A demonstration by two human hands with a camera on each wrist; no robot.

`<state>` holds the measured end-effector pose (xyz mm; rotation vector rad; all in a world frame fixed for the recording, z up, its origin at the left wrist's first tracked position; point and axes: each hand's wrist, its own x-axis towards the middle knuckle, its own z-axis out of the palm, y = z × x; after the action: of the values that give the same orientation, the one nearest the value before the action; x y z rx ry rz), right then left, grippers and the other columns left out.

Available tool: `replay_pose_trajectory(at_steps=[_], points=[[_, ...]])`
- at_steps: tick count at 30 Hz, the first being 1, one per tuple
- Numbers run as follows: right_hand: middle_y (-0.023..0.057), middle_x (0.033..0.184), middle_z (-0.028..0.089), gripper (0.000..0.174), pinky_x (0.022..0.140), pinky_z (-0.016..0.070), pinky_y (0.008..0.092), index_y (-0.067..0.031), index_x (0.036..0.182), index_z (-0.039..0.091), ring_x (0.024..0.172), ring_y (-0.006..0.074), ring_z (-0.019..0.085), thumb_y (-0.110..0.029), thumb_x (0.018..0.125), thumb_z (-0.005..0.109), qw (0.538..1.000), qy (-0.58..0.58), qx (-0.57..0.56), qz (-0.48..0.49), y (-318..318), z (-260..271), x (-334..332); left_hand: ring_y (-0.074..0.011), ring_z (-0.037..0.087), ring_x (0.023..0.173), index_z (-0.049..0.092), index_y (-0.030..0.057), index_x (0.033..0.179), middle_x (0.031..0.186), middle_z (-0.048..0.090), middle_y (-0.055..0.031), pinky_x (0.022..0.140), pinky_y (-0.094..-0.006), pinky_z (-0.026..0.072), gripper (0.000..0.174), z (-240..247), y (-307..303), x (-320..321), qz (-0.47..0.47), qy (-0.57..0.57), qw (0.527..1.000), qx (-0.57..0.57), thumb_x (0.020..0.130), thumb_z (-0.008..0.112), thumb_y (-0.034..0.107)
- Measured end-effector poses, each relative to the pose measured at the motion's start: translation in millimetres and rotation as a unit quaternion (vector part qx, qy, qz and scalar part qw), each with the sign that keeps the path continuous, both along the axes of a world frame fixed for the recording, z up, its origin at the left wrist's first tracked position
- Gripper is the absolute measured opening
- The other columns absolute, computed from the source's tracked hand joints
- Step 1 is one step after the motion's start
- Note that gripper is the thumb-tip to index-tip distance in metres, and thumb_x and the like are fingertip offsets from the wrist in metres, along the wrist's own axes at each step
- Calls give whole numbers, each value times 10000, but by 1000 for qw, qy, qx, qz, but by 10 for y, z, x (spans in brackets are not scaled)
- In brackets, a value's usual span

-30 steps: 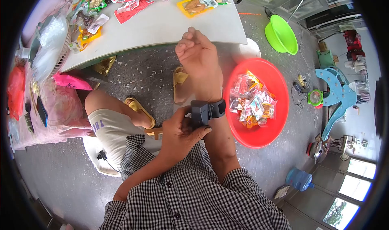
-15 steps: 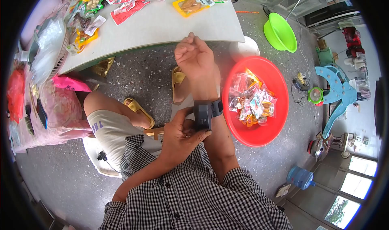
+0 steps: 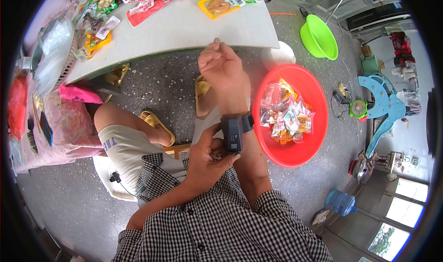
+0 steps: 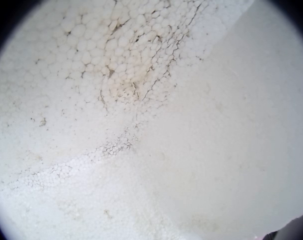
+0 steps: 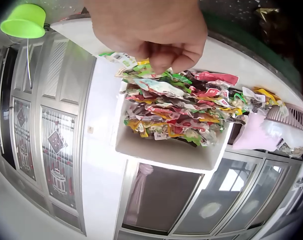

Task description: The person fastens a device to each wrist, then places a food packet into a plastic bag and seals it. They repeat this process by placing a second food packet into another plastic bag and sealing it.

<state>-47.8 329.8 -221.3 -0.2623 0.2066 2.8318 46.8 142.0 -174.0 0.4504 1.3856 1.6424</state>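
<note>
left hand (image 3: 207, 153): my fingers are curled around the black wrist camera (image 3: 232, 132) and grasp it. the thumb lies on its near side and one fingertip (image 3: 236, 156) presses under its lower end.
wrist camera: it is strapped on my right forearm, just behind the wrist, above my lap and between my two hands.
right hand (image 3: 221, 68): it is lifted in front of me, over the near edge of the white table (image 3: 198, 26). the fingers are folded in to the palm like a soft fist and grasp nothing.
red basin (image 3: 295, 156): it stands on the floor, just beside my right forearm, on its right side, and has a heap of snack packets (image 3: 286, 116) inside.
table: more packets (image 3: 138, 3) lie along its far edge and toward its left corner. the near part is bare.
green basin (image 3: 318, 38): it is on the floor past the right corner of the table, well apart from the red one.
yellow sandal (image 3: 159, 126): it is on my foot, on the floor under the near edge of the table.
left wrist view: it shows only a white foam surface (image 4: 141, 125), very close, with small cracks.
</note>
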Motion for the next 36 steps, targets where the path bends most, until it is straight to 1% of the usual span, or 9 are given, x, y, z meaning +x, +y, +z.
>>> replay_pose_trajectory(at_steps=[2, 5, 8, 11, 17, 20, 29, 32, 36], points=[[53, 791, 515, 144, 625, 418, 297, -25, 952, 513, 620, 134, 461, -140, 913, 436, 1000, 15, -2, 2, -15, -19, -3, -153, 612, 960, 270, -52, 1308, 1009, 622, -130, 868, -257, 486, 640, -5, 0, 2, 0, 1, 1000, -1, 774, 621, -93], [52, 789, 511, 129, 633, 422, 293, -30, 941, 510, 620, 132, 462, -137, 910, 445, 1000, -19, 4, -4, -35, -33, -8, -157, 613, 958, 273, -51, 1307, 1006, 624, -133, 869, -259, 487, 634, -13, 2, 12, 6, 7, 1000, -1, 776, 617, -97], [50, 784, 511, 125, 635, 424, 290, -33, 934, 511, 621, 126, 462, -141, 909, 453, 999, -31, 20, -10, -32, -80, -13, -112, 623, 844, 320, -57, 1282, 871, 658, -110, 761, -223, 491, 631, -67, 19, 54, 59, -17, 998, 33, 748, 657, -69], [45, 782, 512, 129, 632, 425, 291, -29, 929, 516, 616, 119, 461, -143, 906, 460, 998, -31, 42, -17, -36, -112, -24, -122, 616, 890, 307, -62, 1286, 914, 651, -116, 802, -234, 483, 622, -25, 12, 41, 56, -46, 997, 29, 762, 642, -74], [43, 766, 526, 123, 623, 423, 287, -29, 901, 532, 606, 117, 463, -135, 897, 471, 996, -51, 69, -33, -41, -77, -39, -140, 615, 912, 288, -62, 1298, 946, 642, -123, 815, -247, 484, 620, -42, -10, 26, 49, -38, 998, 33, 780, 629, -70], [43, 761, 531, 126, 619, 423, 287, -28, 901, 538, 606, 118, 463, -139, 893, 478, 992, -72, 86, -49, -47, -49, -37, -147, 610, 932, 287, -57, 1301, 956, 639, -128, 828, -252, 481, 623, -68, -10, 32, 49, -67, 996, 36, 782, 632, -64], [41, 755, 530, 119, 596, 428, 280, -27, 901, 540, 600, 120, 458, -132, 881, 489, 992, -73, 95, -46, -66, -50, -27, -147, 596, 965, 281, -47, 1306, 980, 633, -133, 846, -259, 470, 622, -75, -13, 35, 36, -48, 997, 38, 791, 629, -54], [18, 698, 547, 124, 557, 455, 278, -57, 879, 557, 555, 116, 485, -164, 879, 495, 990, -82, 107, -43, -83, -16, -44, -150, 598, 962, 281, -49, 1303, 985, 632, -132, 849, -255, 467, 622, -50, -11, 39, 38, -45, 998, 28, 789, 631, -55], [41, 741, 530, 126, 591, 435, 284, -30, 898, 546, 597, 128, 455, -146, 881, 498, 993, -49, 102, -33, -94, 19, -41, -159, 601, 965, 286, -51, 1291, 988, 631, -134, 852, -262, 474, 625, -56, -31, 53, 36, -15, 999, 23, 779, 644, -51]])
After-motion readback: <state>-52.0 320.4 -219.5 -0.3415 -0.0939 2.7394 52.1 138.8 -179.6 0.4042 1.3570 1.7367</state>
